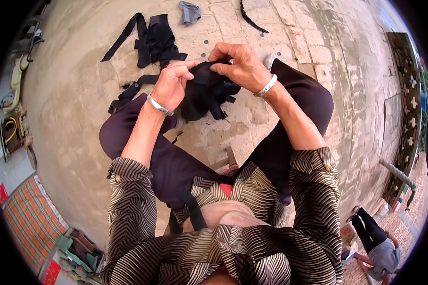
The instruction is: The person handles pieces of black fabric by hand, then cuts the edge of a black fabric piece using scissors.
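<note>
A piece of black cloth (202, 92) hangs between my knees, bunched, with loose strips at its lower end. My left hand (173, 81) pinches its upper left edge between thumb and fingers. At the upper right edge, my right hand (240, 64) grips the same cloth, thumb and forefinger pressed together. Whether something small sits between the fingertips is hidden. Both wrists wear silver bangles. Just beyond my left hand, more black cloth with straps (159, 40) lies on the ground, and a black strap (128, 95) lies by my left knee.
A grey cloth (190, 13) and a thin black strip (250, 18) lie on the stone paving ahead. A plaid mat (35, 221) is at the lower left, with a vehicle (15, 88) above it. Another person (380, 249) is at the lower right, near a patterned wall (406, 114).
</note>
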A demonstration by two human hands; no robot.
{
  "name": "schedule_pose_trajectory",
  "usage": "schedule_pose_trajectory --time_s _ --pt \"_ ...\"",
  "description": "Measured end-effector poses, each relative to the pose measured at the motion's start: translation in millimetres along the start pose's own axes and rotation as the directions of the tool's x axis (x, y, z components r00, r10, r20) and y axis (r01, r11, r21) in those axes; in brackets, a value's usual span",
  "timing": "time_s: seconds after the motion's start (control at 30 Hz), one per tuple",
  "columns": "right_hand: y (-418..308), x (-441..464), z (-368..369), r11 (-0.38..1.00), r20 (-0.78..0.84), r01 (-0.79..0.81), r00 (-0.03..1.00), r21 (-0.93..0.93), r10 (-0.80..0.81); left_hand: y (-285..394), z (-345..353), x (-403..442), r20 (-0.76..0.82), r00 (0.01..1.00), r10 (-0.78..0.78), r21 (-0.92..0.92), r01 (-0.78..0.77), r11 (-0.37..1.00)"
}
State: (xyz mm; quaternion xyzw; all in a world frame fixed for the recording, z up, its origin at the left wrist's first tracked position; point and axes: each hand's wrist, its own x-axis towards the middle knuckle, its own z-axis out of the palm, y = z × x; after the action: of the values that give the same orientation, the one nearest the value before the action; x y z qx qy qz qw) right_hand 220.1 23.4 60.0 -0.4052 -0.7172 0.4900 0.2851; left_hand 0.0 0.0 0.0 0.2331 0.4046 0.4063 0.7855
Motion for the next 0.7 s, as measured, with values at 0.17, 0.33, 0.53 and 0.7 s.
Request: schedule_pose_trajectory --time_s 0.17,0.33,0.53,0.7 --pt "12 5 4 0.988 -0.174 0.122 0.975 -0.092 -0.137 10 5 -4 0.056 0.998 0.009 0.111 -0.015 0.994" --pt "20 3 -1 0.998 -0.307 -0.069 0.95 -0.008 0.064 16 18 -11 0.108 0.994 0.033 0.205 -0.055 0.977" --pt "23 2 -8 0.862 -0.257 -0.095 0.933 0.498 0.251 29 25 -17 0.064 0.989 0.132 0.309 -0.146 0.94" --pt "18 3 -6 0.619 -0.175 -0.09 0.919 0.78 0.353 27 38 -19 -0.177 0.978 0.113 0.227 -0.071 0.971"
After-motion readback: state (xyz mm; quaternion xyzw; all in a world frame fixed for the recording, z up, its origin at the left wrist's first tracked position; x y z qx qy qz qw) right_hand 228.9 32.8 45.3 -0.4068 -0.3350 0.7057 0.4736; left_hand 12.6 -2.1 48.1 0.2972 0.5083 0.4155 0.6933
